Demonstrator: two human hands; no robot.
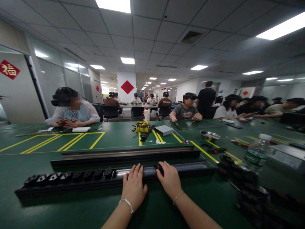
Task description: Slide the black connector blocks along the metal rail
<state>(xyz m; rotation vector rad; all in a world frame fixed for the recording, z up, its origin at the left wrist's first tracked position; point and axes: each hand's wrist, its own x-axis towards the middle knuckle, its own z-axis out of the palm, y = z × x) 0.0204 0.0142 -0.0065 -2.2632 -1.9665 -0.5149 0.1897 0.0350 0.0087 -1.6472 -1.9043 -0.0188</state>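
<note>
A long black channel-shaped rail (193,168) lies across the green table in front of me. Several black blocks that look like socket modules (77,175) sit in a row along its left part. My left hand (133,187) rests on the middle of the rail, fingers stretched over its grey inner strip (149,171). Just to the right, my right hand (170,180) is closed on a small black block (160,169) at the rail; the fingers cover part of it. A second long rail (128,154) lies behind, roughly parallel.
At right are a heap of black blocks (240,178), a plastic bottle (256,152) and a metal bowl (209,135). A grey box (163,130) and a yellow item with black cable (142,126) stand farther back. Co-workers sit across the table.
</note>
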